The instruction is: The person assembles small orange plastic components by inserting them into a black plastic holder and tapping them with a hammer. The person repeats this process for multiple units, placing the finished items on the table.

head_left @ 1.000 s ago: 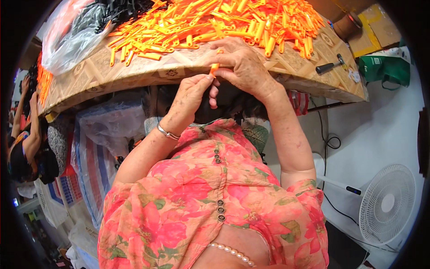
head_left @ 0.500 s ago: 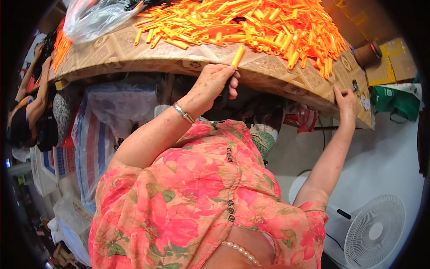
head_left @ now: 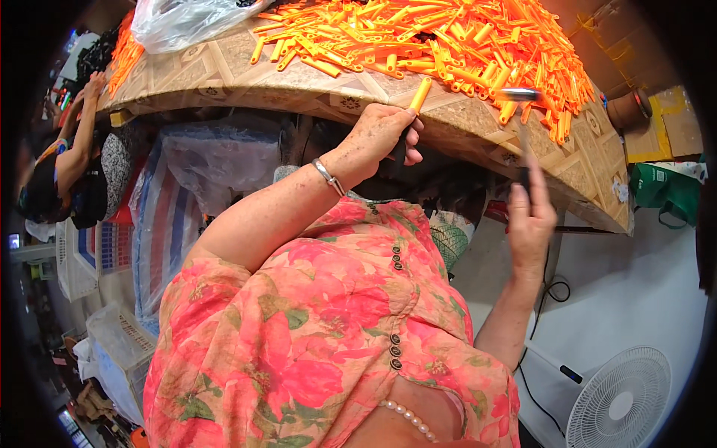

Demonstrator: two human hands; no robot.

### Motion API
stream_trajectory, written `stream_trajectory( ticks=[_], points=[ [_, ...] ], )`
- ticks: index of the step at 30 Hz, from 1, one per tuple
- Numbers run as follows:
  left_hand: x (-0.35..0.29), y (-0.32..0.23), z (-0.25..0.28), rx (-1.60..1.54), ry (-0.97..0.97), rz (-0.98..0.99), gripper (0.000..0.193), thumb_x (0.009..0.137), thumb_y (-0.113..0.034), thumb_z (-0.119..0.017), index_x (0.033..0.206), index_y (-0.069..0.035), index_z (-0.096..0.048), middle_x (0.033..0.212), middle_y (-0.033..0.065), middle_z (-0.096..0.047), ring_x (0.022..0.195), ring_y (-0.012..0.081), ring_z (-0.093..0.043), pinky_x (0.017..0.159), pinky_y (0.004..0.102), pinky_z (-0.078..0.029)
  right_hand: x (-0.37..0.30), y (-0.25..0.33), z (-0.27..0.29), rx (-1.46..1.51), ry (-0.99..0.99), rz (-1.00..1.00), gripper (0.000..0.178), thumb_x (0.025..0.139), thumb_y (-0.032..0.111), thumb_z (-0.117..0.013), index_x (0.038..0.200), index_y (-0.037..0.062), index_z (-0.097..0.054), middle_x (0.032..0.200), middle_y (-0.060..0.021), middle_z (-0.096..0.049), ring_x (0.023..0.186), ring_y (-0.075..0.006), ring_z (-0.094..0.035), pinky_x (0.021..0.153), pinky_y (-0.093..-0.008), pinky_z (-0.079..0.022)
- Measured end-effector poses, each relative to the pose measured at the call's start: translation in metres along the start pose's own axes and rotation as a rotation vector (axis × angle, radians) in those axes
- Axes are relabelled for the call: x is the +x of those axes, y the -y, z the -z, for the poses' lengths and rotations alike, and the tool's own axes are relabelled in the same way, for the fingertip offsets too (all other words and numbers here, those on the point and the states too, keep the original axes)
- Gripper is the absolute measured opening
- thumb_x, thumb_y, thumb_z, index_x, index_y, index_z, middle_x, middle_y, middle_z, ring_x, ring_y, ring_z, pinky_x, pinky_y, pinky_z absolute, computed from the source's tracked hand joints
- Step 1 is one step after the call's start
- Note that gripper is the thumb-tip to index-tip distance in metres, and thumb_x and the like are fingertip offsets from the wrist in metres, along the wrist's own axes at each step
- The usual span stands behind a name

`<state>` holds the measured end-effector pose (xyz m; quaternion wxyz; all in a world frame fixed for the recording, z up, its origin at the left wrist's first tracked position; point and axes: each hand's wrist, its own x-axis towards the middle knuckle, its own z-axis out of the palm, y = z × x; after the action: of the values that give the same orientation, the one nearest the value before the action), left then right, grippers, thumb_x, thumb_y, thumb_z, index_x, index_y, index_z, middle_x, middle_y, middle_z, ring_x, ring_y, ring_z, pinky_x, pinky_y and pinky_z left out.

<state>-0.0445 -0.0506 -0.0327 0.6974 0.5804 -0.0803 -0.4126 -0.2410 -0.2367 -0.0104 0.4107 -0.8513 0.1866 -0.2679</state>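
Note:
My left hand (head_left: 382, 133) is closed on a yellow-orange plastic handle (head_left: 421, 95) whose holed end points up past my fingers. A dark piece (head_left: 401, 146) shows beneath the same fingers; whether it joins the handle I cannot make out. My right hand (head_left: 532, 224), raised in front of the table's edge, grips a small hammer (head_left: 520, 94) with a shiny metal head. Motion blurs the hammer's shaft, and its head lies across the view of the orange pile. Some fingers of the right hand are extended along the grip.
A big heap of orange plastic handles (head_left: 448, 45) covers the far part of the patterned table (head_left: 224, 71). A clear plastic bag (head_left: 187, 26) lies at the far left. Another person's arms (head_left: 81, 142) work there. A fan (head_left: 620, 403) and green bag (head_left: 661, 190) stand to the right.
My right hand has left the table's right corner, moving left with the hammer now raised in it. The left hand keeps its hold on the handle. The whole view has shifted slightly.

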Motion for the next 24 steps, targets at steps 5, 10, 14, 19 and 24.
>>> stream_trajectory(
  ticks=[5,10,14,19,24],
  points=[
    [-0.003,-0.005,-0.002,0.007,0.009,0.023,0.028,0.100,-0.024,-0.048,0.093,0.000,-0.061,0.067,0.0007,-0.058,0.053,0.0129,-0.061,0.050,0.0251,-0.053,0.000,0.018,-0.041,-0.095,0.174,0.299,0.049,0.087,-0.003,-0.057,0.134,0.0055,-0.052,0.120,-0.0180,-0.062,0.110,-0.0301,-0.062,0.092,-0.0333,-0.047],
    [-0.003,-0.006,-0.001,0.043,0.002,0.035,0.027,0.100,-0.022,-0.048,0.094,0.000,-0.061,0.068,0.0001,-0.058,0.052,0.0122,-0.060,0.050,0.0250,-0.053,0.007,0.017,-0.043,-0.179,0.123,0.395,0.054,0.085,-0.003,-0.059,0.137,0.0104,-0.051,0.094,-0.0144,-0.060,0.081,-0.0301,-0.061,0.073,-0.0386,-0.049],
    [0.000,-0.006,0.004,0.023,0.049,0.039,0.024,0.099,-0.019,-0.048,0.099,0.002,-0.061,0.070,0.0004,-0.059,0.058,0.0112,-0.060,0.056,0.0266,-0.055,0.006,0.007,-0.045,-0.305,0.189,0.395,0.056,0.085,0.000,-0.060,0.137,0.0155,-0.050,0.084,-0.0117,-0.053,0.071,-0.0305,-0.058,0.064,-0.0408,-0.048],
    [-0.001,-0.004,0.010,-0.192,0.092,0.101,0.023,0.098,-0.013,-0.048,0.103,0.006,-0.060,0.074,0.0026,-0.060,0.062,0.0111,-0.061,0.063,0.0297,-0.057,0.005,0.009,-0.044,-0.426,0.202,0.423,0.057,0.085,0.001,-0.059,0.139,0.0171,-0.047,0.086,-0.0110,-0.052,0.071,-0.0302,-0.059,0.062,-0.0411,-0.050],
    [-0.005,-0.008,0.011,-0.138,0.050,0.100,0.021,0.097,-0.010,-0.048,0.104,0.007,-0.059,0.075,0.0043,-0.061,0.061,0.0120,-0.060,0.063,0.0308,-0.057,0.004,0.010,-0.046,-0.397,0.197,0.414,0.057,0.085,0.001,-0.060,0.139,0.0166,-0.048,0.086,-0.0106,-0.053,0.071,-0.0293,-0.060,0.061,-0.0405,-0.049]
  ],
)
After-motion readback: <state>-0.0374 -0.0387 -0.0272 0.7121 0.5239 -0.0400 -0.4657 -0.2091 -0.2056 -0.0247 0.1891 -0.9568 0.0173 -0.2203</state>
